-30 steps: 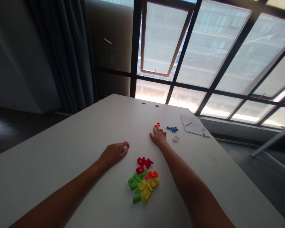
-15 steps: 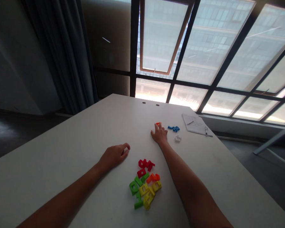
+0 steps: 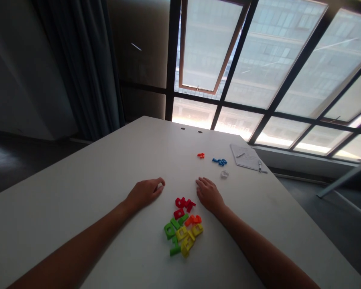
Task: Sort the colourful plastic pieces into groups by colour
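Observation:
My left hand [image 3: 145, 192] rests on the white table [image 3: 108, 188] with its fingers loosely curled and nothing in them. Flat on the table lies my right hand [image 3: 209, 195], fingers stretched out, just right of a heap of plastic letter pieces [image 3: 183, 226] in red, green, yellow and orange. A small orange piece [image 3: 201, 155] sits alone farther out, well beyond the right hand. Beside it lie blue pieces [image 3: 219, 161] and a small white piece [image 3: 224, 174].
A sheet of paper [image 3: 245, 156] with a pen [image 3: 260, 165] lies at the table's far right corner. Large windows stand behind the table, and a dark curtain hangs at the left. The table's right edge drops to the floor.
My right hand has drawn back from the small orange piece toward me, leaving the piece on the table, and now lies beside the coloured heap. The left hand stays put.

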Available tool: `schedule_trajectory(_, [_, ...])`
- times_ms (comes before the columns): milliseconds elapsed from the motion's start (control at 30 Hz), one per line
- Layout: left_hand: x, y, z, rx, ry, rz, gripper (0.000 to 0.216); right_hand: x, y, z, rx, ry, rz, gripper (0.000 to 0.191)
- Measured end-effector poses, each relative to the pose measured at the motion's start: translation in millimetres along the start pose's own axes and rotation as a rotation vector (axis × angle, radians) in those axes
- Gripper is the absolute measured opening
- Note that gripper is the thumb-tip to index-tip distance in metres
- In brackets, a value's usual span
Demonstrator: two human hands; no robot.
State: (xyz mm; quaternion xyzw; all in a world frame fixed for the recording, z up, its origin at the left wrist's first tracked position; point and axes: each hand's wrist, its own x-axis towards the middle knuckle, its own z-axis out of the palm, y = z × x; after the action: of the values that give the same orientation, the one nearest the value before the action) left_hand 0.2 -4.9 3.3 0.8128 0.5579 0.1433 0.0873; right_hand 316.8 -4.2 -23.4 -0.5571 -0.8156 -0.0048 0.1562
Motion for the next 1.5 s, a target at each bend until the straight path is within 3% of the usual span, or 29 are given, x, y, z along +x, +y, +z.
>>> schedule_trajectory(233, [-1, -1, 0, -0.010, 0.027, 0.015, 0.026, -75, -6, -18, 0.102, 0.044, -0.116, 0.042])
schedule_trajectory(400, [-1, 2, -1, -0.004, 0.027, 0.011, 0.027, -104, -13, -28, 0.142, 0.068, -0.199, 0.037])
schedule_trajectory(667, [0, 0, -1, 0.024, 0.016, 0.006, 0.026, -104, -26, -42, 0.295, 0.196, -0.360, 0.036])
schedule_trajectory(833, [1, 0, 1, 0.024, 0.031, 0.011, 0.026, -107, -41, -55, 0.259, 0.116, -0.473, 0.035])
schedule_trajectory(1133, [0, 2, -2, 0.004, 0.012, -0.002, 0.028, -100, -21, -44, 0.317, 0.160, -0.360, 0.025])
schedule_trajectory(1333, [0, 2, -1, 0.012, 0.012, -0.003, 0.029, -97, -14, -43, 0.376, 0.296, -0.260, 0.025])
schedule_trajectory(1500, [0, 1, -1, 0.018, 0.014, 0.000, 0.028, -100, -20, -48, 0.226, 0.202, -0.245, 0.026])
